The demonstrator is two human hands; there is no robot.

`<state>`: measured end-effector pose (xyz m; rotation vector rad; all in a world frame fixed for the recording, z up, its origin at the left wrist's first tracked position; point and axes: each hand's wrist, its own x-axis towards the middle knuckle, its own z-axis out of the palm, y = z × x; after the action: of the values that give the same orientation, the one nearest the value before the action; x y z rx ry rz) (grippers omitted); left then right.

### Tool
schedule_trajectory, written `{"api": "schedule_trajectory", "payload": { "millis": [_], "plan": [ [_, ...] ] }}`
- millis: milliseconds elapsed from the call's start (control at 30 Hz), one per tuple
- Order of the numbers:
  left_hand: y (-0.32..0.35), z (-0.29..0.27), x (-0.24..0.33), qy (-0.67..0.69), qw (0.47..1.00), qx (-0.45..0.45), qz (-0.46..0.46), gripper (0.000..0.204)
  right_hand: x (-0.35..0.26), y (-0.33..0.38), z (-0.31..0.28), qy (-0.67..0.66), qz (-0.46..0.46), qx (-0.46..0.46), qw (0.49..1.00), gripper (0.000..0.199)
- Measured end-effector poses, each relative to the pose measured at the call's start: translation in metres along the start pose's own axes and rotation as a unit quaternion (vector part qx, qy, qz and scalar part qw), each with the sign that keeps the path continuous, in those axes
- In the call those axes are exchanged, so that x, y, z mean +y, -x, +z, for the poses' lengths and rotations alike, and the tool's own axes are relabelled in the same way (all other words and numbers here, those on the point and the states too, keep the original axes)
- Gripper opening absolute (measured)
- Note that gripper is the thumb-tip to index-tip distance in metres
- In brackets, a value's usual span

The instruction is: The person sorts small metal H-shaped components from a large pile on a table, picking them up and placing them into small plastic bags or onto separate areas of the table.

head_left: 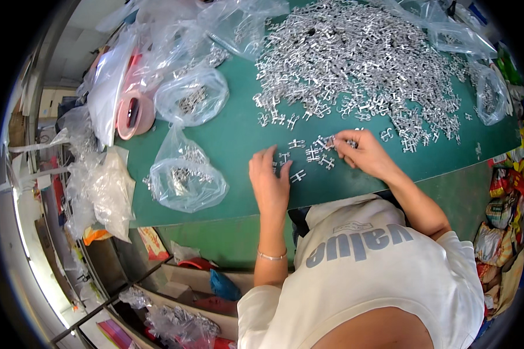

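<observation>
Small silver metal pieces, each with hooked ends, lie loose on the green table near its front edge. My left hand (269, 181) rests on the table with thumb and fingers apart, beside a few of these pieces (297, 175). To its right, my right hand (365, 153) has thumb and fingertips pinched together at a small cluster of pieces (313, 153). A silver piece shows at those fingertips, though the fingers partly hide it. Beyond both hands spreads a large heap of the same metal pieces (355, 58).
On the left stand two open clear plastic bags (214, 195) with metal pieces inside. Behind them are a pink container (146, 120) and more plastic bags. Another clear bag (491, 96) lies at the right end of the green table (239, 134). Colourful packages (501, 203) are piled beyond that end.
</observation>
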<state>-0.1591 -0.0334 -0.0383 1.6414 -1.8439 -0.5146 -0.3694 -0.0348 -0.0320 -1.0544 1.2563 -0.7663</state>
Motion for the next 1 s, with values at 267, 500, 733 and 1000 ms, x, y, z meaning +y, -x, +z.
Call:
{"api": "schedule_trajectory", "payload": {
  "millis": [267,500,733,1000],
  "plan": [
    [0.001,0.001,-0.005,0.277,0.948,-0.073,-0.139,0.019,-0.003,-0.006,-0.003,0.031,-0.006,-0.002,1.0,0.021],
    [0.013,-0.001,0.013,0.599,0.725,-0.202,-0.274,0.037,-0.011,0.007,0.01,-0.04,0.026,-0.082,0.995,0.022],
    [0.025,0.007,0.016,0.58,0.733,-0.244,-0.256,0.032,-0.004,0.014,0.02,0.182,-0.186,0.006,0.966,0.011],
    [0.025,0.014,0.012,0.434,0.88,-0.11,-0.159,0.014,0.005,-0.003,0.01,0.424,-0.229,0.084,0.872,0.025]
  ]
}}
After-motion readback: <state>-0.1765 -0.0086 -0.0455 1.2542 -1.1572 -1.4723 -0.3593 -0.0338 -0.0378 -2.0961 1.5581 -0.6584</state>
